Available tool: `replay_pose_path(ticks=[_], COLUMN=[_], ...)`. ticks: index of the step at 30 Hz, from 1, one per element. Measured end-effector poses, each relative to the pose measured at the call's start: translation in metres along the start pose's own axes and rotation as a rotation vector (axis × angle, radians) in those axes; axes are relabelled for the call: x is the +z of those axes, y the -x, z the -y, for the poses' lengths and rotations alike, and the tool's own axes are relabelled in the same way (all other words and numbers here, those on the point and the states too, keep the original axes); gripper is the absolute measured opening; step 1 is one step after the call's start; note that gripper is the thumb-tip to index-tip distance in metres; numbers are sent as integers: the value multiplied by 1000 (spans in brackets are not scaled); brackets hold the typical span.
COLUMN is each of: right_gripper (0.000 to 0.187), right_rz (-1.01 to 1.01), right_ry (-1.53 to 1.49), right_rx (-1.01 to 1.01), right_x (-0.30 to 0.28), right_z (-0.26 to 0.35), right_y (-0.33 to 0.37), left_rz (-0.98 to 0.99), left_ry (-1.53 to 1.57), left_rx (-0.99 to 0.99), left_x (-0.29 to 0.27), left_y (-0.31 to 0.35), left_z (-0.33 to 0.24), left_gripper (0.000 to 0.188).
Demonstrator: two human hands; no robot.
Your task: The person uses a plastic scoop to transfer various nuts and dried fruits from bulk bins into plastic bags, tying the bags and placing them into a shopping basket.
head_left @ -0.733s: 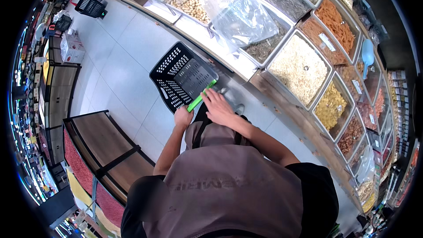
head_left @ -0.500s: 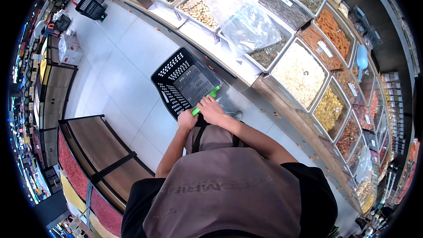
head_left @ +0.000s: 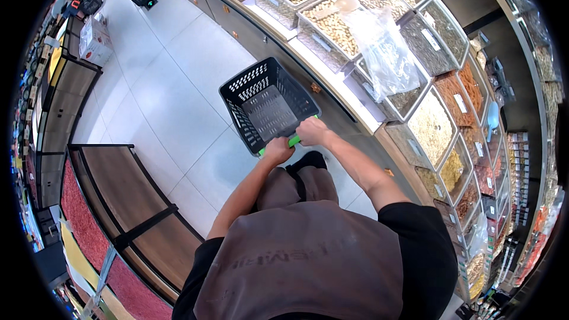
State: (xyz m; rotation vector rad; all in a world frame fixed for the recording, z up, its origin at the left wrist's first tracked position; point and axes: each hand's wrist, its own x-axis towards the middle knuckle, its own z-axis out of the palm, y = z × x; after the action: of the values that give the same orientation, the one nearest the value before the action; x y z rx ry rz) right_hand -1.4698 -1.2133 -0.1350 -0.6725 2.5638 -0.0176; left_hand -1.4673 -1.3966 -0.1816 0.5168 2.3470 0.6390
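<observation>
- Left hand – closed round the green handle of the black basket.
- Right hand grips the same handle, just beside the left.
- Basket (nothing visible inside) hangs over the tiled floor, near the counter edge with bins of nuts.

Top: black short-sleeved shirt
Apron: grey-brown, faint print across chest
Forearms: bare
Shoe: black

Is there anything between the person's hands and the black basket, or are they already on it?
Nothing visible stands between. The left hand and the right hand both grip the green handle of the black basket, which looks empty and hangs over the tiled floor.
</observation>
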Motion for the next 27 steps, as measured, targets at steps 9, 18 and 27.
replay_pose_path(ticks=[9, 18, 27], right_gripper=[21, 16, 15], right_rz=[-142, -106, -110], right_ry=[-31, -5, 16], right_rx=[-66, -158, -160], right_x=[-16, -92, -169], right_z=[-52, -93, -118], right_y=[-93, -203, -318], left_rz=[-1, -70, -98], left_ry=[-29, -25, 21], left_rx=[15, -75, -121], left_x=[-75, -153, -249], left_y=[-67, -145, -218], left_z=[20, 62, 119], left_gripper=[34, 29, 30])
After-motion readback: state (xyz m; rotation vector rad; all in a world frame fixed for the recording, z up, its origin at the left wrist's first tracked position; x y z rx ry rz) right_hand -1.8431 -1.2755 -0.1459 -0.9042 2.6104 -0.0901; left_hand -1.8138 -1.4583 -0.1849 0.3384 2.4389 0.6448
